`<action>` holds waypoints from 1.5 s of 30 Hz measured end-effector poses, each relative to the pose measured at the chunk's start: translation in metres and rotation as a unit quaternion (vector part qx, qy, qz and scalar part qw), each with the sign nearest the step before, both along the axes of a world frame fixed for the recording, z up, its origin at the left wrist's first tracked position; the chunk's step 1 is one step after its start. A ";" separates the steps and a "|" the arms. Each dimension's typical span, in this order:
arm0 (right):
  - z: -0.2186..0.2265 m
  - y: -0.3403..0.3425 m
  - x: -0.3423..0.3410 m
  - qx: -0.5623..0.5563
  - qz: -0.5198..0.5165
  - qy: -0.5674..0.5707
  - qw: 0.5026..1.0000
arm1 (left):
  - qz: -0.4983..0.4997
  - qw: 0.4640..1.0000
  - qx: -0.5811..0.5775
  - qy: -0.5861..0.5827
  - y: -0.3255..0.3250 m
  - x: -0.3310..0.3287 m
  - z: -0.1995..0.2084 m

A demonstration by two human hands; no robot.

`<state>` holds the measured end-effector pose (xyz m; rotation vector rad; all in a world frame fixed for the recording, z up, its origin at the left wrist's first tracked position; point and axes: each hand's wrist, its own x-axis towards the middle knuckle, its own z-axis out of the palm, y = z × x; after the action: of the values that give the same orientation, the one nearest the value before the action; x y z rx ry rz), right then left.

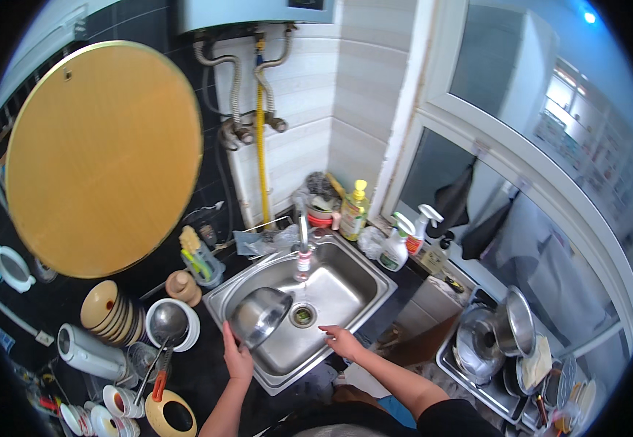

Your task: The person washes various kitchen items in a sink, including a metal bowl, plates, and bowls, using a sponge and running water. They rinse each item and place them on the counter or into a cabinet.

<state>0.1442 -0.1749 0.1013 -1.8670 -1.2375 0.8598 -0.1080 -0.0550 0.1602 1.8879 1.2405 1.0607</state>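
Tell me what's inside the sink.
Inside the sink are a tilted metal bowl, held by the left hand, and a drain containing small bits too unclear to name. The bowl covers part of the basin's left side; what's behind it can't be seen.

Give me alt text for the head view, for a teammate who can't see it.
A person's left hand holds a tilted metal bowl over the left side of a steel sink; the open right hand is near the drain. Stacked bowls stand left, metal cookware right, and a yellow bottle behind.
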 end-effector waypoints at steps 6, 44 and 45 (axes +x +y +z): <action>-0.007 -0.015 0.028 0.011 -0.048 -0.002 0.999 | -0.039 0.912 -0.367 -0.180 -0.010 0.022 -0.041; 0.050 -0.085 0.107 -0.010 -0.205 0.300 0.932 | -0.041 0.796 -0.595 -0.100 0.021 0.132 -0.020; 0.048 -0.084 0.108 -0.014 -0.201 0.296 0.934 | -0.047 0.811 -0.575 -0.093 0.018 0.134 -0.013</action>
<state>0.2521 -0.2588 0.1490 -1.6174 -0.4554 1.0944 0.0262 -0.0371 0.1473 0.8436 1.2122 0.2374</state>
